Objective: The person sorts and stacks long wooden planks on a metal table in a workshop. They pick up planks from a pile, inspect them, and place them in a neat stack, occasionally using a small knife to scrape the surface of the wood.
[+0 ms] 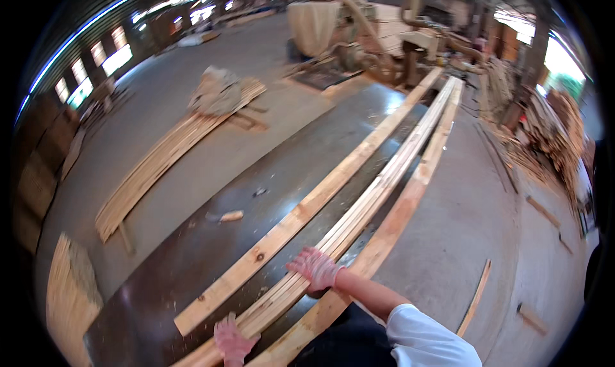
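Note:
A bundle of long, narrow wooden strips (359,226) runs lengthwise over a dark, shiny table (168,269). My right hand (314,267), in a pinkish work glove, lies across the top of the bundle with its fingers curled over it. Nearer the bundle's close end, my gloved left hand (232,339) grips the strips from their right side; its fingertips are slightly blurred. A single wider board (291,223) with knots lies to the left of the bundle. Another board (378,244) runs along the right, passing under my right forearm.
On the table at left lies a knife-like tool with a wooden handle (232,216). Stacked planks (163,152) rest low beyond the table, a pale sack (218,92) on them. Machinery (419,43) stands at the far end. Scrap wood (554,133) is piled at right.

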### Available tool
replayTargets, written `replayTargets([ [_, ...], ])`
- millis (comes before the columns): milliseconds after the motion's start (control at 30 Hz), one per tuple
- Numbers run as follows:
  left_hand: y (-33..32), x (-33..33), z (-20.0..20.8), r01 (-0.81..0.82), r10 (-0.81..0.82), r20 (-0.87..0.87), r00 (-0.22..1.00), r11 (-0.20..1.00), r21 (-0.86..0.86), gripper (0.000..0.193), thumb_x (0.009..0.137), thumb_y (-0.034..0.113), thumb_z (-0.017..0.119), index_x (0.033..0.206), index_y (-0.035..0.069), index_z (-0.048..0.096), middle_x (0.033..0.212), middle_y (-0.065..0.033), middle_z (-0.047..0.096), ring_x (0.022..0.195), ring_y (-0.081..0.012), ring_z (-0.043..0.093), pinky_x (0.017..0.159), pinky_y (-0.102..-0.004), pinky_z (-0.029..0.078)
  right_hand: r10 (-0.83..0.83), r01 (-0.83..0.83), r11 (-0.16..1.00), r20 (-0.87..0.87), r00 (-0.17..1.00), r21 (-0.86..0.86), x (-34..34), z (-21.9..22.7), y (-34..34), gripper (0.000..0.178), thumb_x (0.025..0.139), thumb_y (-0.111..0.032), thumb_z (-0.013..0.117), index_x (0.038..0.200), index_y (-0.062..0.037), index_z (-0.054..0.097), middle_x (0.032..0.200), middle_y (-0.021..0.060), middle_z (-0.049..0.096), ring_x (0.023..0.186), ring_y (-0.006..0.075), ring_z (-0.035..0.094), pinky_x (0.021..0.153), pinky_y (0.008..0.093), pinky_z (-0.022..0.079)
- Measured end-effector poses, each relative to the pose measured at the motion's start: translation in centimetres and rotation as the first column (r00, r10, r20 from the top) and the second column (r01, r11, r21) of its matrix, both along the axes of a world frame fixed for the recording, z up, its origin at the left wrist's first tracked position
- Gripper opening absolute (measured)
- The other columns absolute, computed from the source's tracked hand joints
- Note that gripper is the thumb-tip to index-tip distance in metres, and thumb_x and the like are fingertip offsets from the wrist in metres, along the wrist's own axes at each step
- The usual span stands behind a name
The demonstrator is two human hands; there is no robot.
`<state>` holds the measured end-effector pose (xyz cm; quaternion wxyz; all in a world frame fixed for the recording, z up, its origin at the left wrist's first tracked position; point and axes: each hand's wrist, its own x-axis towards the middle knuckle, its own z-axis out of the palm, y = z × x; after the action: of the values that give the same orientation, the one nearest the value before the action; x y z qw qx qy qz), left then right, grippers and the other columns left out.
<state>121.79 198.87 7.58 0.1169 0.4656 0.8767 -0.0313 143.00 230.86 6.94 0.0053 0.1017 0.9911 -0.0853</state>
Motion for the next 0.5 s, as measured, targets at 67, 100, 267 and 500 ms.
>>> replayTargets([
  [67,-0.8,0.0,-0.2,0.03,-0.026,-0.072,0.997,0.998,0.055,0.107,0.066,0.068,0.08,0.148,0.009,0.047,0.139,-0.0112,0.059,0.135,-0.0297,0.051,0.12,-0.0433,0.031,0.014,-0.01,0.997,0.051,0.999,-0.07,-0.6,1.7,-0.3,0.089,0.067,-0.044,0.083,0.144,-0.0098,0.053,0.137,0.0149,0.061,0.13,0.0317,0.056,0.12,0.0502,0.031],
  [100,-0.8,0.1,0.1,0.008,-0.006,-0.064,0.998,1.0,0.023,0.107,0.066,0.069,0.08,0.148,0.009,0.047,0.14,-0.0113,0.059,0.135,-0.0295,0.051,0.12,-0.0431,0.031,0.026,-0.022,0.999,0.1,0.995,-0.047,-0.8,2.3,-0.4,0.09,0.068,-0.046,0.082,0.145,-0.0093,0.053,0.139,0.0152,0.061,0.131,0.0321,0.056,0.119,0.0507,0.032],
  [267,0.1,-0.2,0.8,-0.038,0.037,-0.012,0.999,0.991,-0.125,0.108,0.066,0.07,0.079,0.149,0.009,0.046,0.14,-0.0115,0.059,0.133,-0.0294,0.053,0.12,-0.0442,0.032,0.071,-0.006,0.979,0.31,0.948,-0.205,-2.9,4.6,1.5,0.087,0.075,-0.06,0.075,0.145,-0.0116,0.055,0.128,0.0174,0.067,0.124,0.0345,0.061,0.111,0.0475,0.042],
  [500,0.6,-0.6,1.8,-0.058,0.062,0.038,0.997,0.993,-0.1,0.108,0.064,0.067,0.083,0.147,0.007,0.049,0.136,-0.015,0.062,0.131,-0.029,0.055,0.122,-0.0452,0.032,-0.061,0.096,0.97,0.157,0.986,-0.223,-15.7,3.5,8.1,0.063,0.091,-0.058,0.061,0.133,-0.0118,0.061,0.121,0.018,0.071,0.118,0.0355,0.065,0.104,0.0459,0.048],
])
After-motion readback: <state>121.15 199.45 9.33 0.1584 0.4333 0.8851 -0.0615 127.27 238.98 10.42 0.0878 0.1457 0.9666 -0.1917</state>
